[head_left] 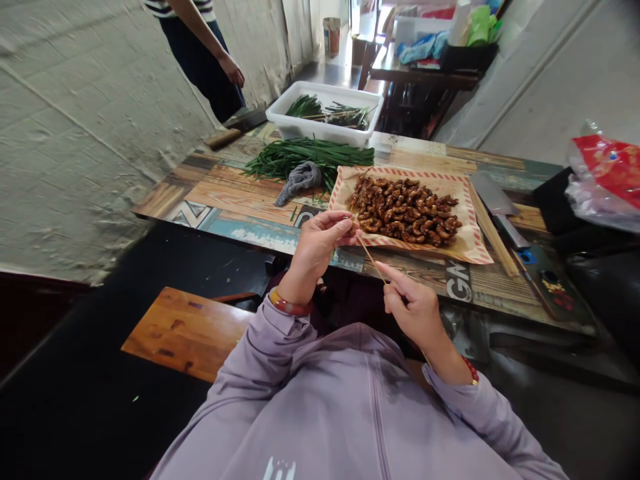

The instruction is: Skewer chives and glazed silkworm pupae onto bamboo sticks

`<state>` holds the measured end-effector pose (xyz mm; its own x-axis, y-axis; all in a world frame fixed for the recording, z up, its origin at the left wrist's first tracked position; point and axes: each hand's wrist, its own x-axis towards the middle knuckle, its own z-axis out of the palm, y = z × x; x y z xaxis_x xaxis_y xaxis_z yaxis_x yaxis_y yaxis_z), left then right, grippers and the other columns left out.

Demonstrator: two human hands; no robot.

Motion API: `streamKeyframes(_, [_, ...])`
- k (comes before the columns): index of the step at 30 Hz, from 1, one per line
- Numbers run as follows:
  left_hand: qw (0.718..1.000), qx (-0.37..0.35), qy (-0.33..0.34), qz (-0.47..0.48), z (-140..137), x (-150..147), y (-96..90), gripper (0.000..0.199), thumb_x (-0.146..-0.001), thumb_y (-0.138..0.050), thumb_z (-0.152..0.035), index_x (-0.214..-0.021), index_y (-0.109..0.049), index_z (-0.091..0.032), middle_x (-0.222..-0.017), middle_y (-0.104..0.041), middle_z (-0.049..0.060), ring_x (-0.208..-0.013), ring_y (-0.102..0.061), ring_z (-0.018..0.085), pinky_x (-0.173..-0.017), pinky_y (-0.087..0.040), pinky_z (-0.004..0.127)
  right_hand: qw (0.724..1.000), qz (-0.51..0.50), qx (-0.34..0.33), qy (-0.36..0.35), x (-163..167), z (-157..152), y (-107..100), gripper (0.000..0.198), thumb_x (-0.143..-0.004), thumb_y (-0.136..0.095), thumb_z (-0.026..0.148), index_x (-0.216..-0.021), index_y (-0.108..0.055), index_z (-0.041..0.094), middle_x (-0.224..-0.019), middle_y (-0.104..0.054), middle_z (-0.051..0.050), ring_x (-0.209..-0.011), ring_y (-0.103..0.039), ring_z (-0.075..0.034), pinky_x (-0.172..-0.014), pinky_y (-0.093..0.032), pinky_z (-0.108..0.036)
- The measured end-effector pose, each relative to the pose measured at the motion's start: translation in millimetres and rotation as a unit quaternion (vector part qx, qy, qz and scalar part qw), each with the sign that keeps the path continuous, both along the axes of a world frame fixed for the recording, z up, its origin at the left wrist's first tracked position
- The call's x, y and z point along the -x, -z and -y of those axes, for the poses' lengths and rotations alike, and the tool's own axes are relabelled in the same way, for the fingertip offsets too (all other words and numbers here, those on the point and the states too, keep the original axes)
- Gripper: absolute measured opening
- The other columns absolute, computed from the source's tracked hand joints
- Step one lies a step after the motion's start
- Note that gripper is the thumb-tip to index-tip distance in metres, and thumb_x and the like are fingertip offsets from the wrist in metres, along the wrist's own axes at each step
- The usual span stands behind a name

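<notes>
Threading a glazed piece onto a skewer, both hands pinched shut

Pinching tight, the fingers of my left hand close around a small brown glazed piece at the near edge of the tray; I can't see much of the piece, since the fingertips cover most of it. My right hand sits lower and nearer my body, its thumb and forefinger closed on the bottom part of a thin bamboo skewer. The skewer's long axis runs up and to the left, from the right hand toward the left, and its tip meets the pinched piece at the left fingertips. So the piece lies up and left of the right hand, right on the line of the stick, and the left hand is the nearer one to the food.

Just beyond the left hand, the paper-lined tray rests on the counter, heaped with more glazed pieces. A bundle of spare skewers lies along the tray's right edge, with a cleaver just beside it. Farther back, loose green chives lie with a grey cloth on them, and behind those stands a white tub holding more greens. Another person stands at the far left corner, one hand hanging near the counter's end.
</notes>
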<state>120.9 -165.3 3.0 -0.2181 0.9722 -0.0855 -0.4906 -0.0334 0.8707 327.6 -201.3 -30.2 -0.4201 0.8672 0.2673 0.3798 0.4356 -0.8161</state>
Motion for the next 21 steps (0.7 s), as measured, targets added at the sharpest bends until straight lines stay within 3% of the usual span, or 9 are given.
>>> streamKeyframes(11, [1.0,0.0,-0.008,-0.007,2.7,0.9,1.6,0.039,-0.06,-0.089,-0.032,-0.087,-0.069,-0.013,-0.075,-0.074,0.004,-0.068,-0.072,0.015,-0.063,-0.058,0.025,1.0,0.007,0.005,0.0,1.6,3.3,-1.1,0.042,-0.091,-0.047,0.02,-0.128,-0.068,0.014,-0.054,-0.058,0.005,-0.045,-0.048,-0.009,-0.052,-0.046,-0.022])
streamKeyframes(21, [1.0,-0.001,-0.011,-0.015,5.3,-0.2,4.4,0.038,-0.061,-0.088,-0.034,-0.088,-0.07,-0.014,-0.078,-0.075,0.004,-0.07,-0.072,0.016,-0.067,-0.058,0.027,1.0,0.0,0.01,0.005,0.1,4.8,2.8,0.043,-0.091,-0.048,0.02,-0.128,-0.068,0.019,-0.061,-0.065,0.002,-0.046,-0.05,-0.01,-0.051,-0.046,-0.022])
